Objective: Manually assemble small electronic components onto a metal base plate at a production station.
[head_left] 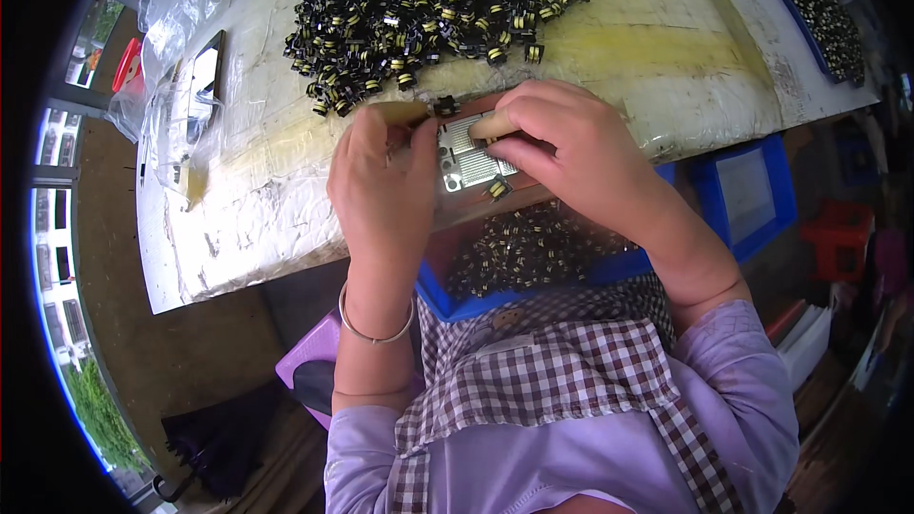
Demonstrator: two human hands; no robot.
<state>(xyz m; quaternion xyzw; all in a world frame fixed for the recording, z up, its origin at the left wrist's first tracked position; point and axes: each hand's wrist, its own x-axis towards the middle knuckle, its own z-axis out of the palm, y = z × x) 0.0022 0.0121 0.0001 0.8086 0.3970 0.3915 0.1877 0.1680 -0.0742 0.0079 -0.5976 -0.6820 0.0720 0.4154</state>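
A silvery metal plate with rows of fine slots (468, 164) lies on a reddish-brown board (466, 198) at the table's near edge. My left hand (384, 160) is curled at the plate's left side, thumb and index finger closed. Just beyond its index fingertip sits a small black coil part (445, 106); whether the fingers grip anything is hidden. Over the plate, my right hand (576, 138) pinches a small dark part (480, 142) between thumb and fingers, mostly covered. Another small coil part, black with yellow winding (497, 188), rests by the plate's near edge.
A large heap of black-and-yellow coil parts (419, 14) covers the far middle of the table. Below the table edge, a blue tray (440, 300) holds many more. A phone-like slab (202, 76) and clear plastic bags (181, 0) lie left; another filled blue tray (795, 14) stands far right.
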